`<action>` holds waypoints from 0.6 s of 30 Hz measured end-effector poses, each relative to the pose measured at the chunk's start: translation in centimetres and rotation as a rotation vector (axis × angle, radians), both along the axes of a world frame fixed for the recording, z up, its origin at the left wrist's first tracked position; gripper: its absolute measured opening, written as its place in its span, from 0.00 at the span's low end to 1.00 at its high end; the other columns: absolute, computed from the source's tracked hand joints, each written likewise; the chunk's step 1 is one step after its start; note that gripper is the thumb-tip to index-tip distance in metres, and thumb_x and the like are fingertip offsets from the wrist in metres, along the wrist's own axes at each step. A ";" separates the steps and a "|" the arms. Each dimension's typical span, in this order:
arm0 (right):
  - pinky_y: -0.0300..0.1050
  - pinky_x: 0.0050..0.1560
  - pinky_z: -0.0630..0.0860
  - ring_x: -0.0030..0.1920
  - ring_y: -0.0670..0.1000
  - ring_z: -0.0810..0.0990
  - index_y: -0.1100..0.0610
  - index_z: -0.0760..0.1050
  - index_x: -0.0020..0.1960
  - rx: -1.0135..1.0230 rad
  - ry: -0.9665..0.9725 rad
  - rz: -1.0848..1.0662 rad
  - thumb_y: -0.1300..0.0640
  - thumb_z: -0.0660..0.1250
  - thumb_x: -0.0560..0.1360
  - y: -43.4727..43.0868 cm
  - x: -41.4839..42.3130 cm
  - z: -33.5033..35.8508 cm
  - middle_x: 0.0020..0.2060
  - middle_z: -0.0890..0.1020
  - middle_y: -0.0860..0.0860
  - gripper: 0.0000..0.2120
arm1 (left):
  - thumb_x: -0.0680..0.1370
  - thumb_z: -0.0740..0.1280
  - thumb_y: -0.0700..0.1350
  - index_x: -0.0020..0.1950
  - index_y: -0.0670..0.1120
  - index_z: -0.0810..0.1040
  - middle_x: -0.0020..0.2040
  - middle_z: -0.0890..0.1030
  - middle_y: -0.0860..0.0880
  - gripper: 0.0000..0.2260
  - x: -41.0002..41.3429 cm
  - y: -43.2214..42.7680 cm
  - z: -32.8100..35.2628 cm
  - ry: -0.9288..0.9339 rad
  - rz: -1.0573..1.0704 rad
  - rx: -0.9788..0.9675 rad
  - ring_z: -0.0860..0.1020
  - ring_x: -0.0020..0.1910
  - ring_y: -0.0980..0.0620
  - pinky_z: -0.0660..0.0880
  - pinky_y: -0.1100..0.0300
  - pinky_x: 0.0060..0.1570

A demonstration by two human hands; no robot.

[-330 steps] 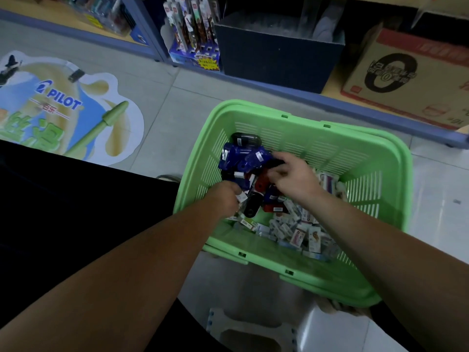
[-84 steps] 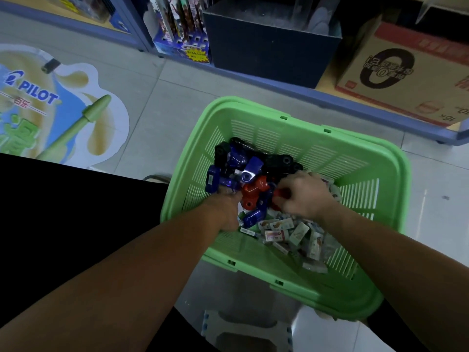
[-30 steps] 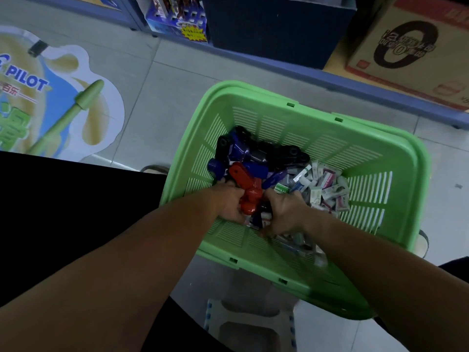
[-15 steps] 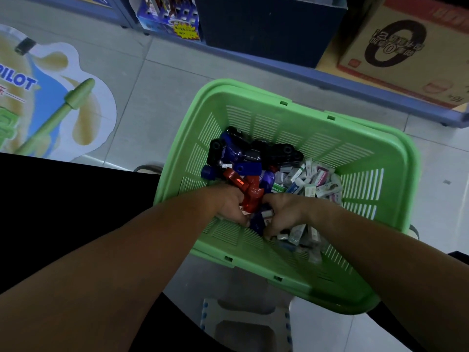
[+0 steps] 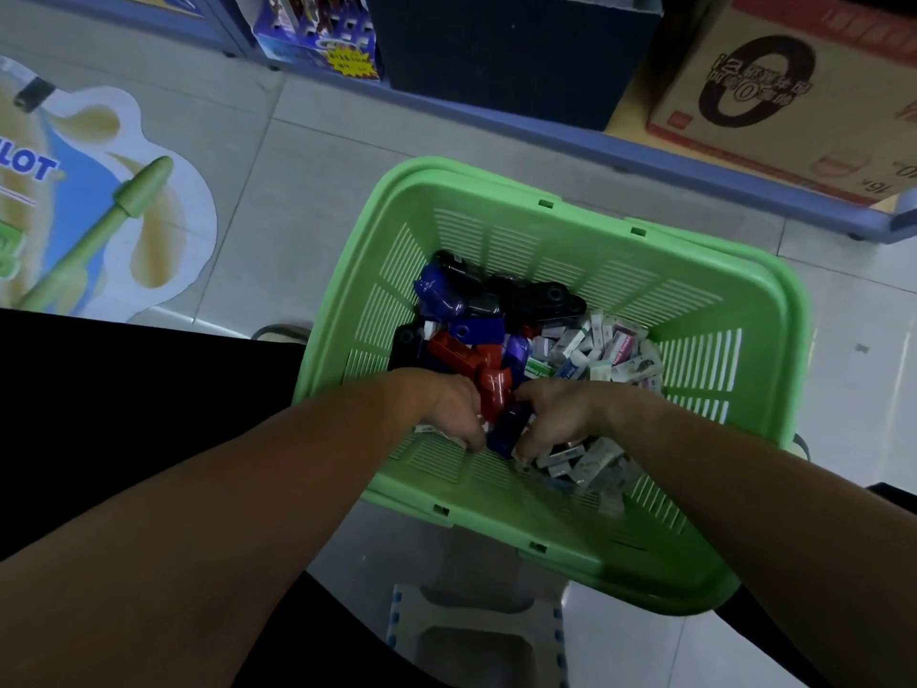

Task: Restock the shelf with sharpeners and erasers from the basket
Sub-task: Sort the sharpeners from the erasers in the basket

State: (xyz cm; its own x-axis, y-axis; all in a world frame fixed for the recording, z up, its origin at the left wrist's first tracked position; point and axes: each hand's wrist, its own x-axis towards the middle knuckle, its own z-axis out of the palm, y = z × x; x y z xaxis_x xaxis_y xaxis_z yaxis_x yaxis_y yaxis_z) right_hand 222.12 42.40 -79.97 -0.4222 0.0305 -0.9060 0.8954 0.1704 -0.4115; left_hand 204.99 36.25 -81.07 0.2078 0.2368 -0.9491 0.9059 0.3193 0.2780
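From my head camera I look down into the green basket (image 5: pixel 774 350), which sits in the middle of the view. My left hand (image 5: pixel 444 407) and my right hand (image 5: pixel 558 414) are both down inside it, close together at about 6 o'clock of the pile. They curl in toward each other around a dark blue sharpener (image 5: pixel 506 432), with a red sharpener (image 5: pixel 489 384) just above it. My fingers bend under, so I cannot tell if either hand really has a firm hold or is only scooping.

The other sharpeners (image 5: pixel 461 310) (blue, black and red) are heaped at 10 to 11 o'clock in the basket. The little wrapped erasers (image 5: pixel 608 347) lie at 2 o'clock, and more erasers sit at 5 o'clock, by my right hand.

The shelf edge (image 5: pixel 694 173) runs across the top at 12 to 2 o'clock, with a cardboard box (image 5: pixel 774 86) on it.

I think things could slip. If I lift too many at once, small erasers may fall between my fingers onto the floor. The basket seems to rest on a small stool (image 5: pixel 476 633), so pushing down hard on one side might tip it.
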 end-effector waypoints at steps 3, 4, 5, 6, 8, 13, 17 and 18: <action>0.48 0.58 0.82 0.57 0.51 0.82 0.54 0.73 0.71 -0.050 -0.026 0.002 0.56 0.83 0.68 0.2 0.0 0.3 0.56 0.82 0.49 0.35 | 0.75 0.74 0.58 0.63 0.46 0.79 0.58 0.79 0.49 0.22 0.7 0.1 0.3 -0.004 -0.069 0.014 0.79 0.55 0.49 0.78 0.54 0.54; 0.47 0.58 0.82 0.57 0.51 0.82 0.54 0.72 0.71 -0.064 -0.030 0.016 0.57 0.83 0.67 0.3 0.0 0.4 0.57 0.82 0.48 0.36 | 0.75 0.75 0.59 0.66 0.47 0.77 0.60 0.79 0.49 0.25 0.6 0.1 0.4 -0.005 -0.063 0.012 0.78 0.57 0.49 0.77 0.52 0.58; 0.47 0.58 0.81 0.59 0.51 0.81 0.54 0.71 0.72 -0.060 -0.029 0.042 0.57 0.83 0.68 0.3 0.0 0.6 0.59 0.81 0.48 0.36 | 0.74 0.75 0.60 0.66 0.48 0.76 0.60 0.78 0.50 0.26 0.4 0.1 0.5 -0.012 -0.053 0.017 0.78 0.57 0.49 0.77 0.51 0.60; 0.47 0.59 0.80 0.61 0.51 0.79 0.53 0.71 0.72 -0.037 -0.024 0.076 0.56 0.83 0.68 0.4 0.0 0.9 0.61 0.79 0.49 0.37 | 0.73 0.76 0.60 0.64 0.48 0.77 0.59 0.79 0.50 0.25 0.3 0.1 0.7 -0.017 -0.048 0.027 0.79 0.55 0.50 0.78 0.51 0.58; 0.47 0.59 0.78 0.62 0.52 0.78 0.52 0.71 0.72 0.031 -0.003 0.141 0.54 0.82 0.69 0.7 0.2 1.8 0.63 0.79 0.50 0.35 | 0.72 0.77 0.57 0.54 0.47 0.80 0.52 0.81 0.50 0.19 0.0 0.3 0.9 -0.028 -0.058 0.061 0.80 0.48 0.52 0.79 0.56 0.47; 0.50 0.57 0.80 0.61 0.54 0.79 0.53 0.74 0.71 0.148 -0.002 0.220 0.54 0.79 0.72 1.8 1.9 3.7 0.64 0.79 0.52 0.30 | 0.73 0.76 0.49 0.45 0.42 0.81 0.38 0.78 0.48 0.11 0.3 0.3 2.6 -0.050 -0.156 0.156 0.75 0.36 0.51 0.73 0.57 0.34; 0.44 0.47 0.78 0.57 0.53 0.80 0.49 0.80 0.64 0.286 -0.033 0.307 0.58 0.77 0.73 2.3 2.8 5.2 0.64 0.78 0.50 0.21 | 0.78 0.73 0.48 0.57 0.38 0.83 0.47 0.81 0.47 0.15 0.6 0.1 4.9 -0.066 -0.118 0.189 0.81 0.48 0.47 0.81 0.50 0.52; 0.44 0.49 0.79 0.58 0.53 0.81 0.49 0.81 0.62 0.321 -0.048 0.321 0.58 0.76 0.74 2.3 3.0 5.7 0.63 0.78 0.49 0.18 | 0.78 0.73 0.49 0.58 0.38 0.84 0.49 0.82 0.47 0.15 0.6 0.2 5.4 -0.081 -0.071 0.198 0.82 0.51 0.48 0.81 0.51 0.53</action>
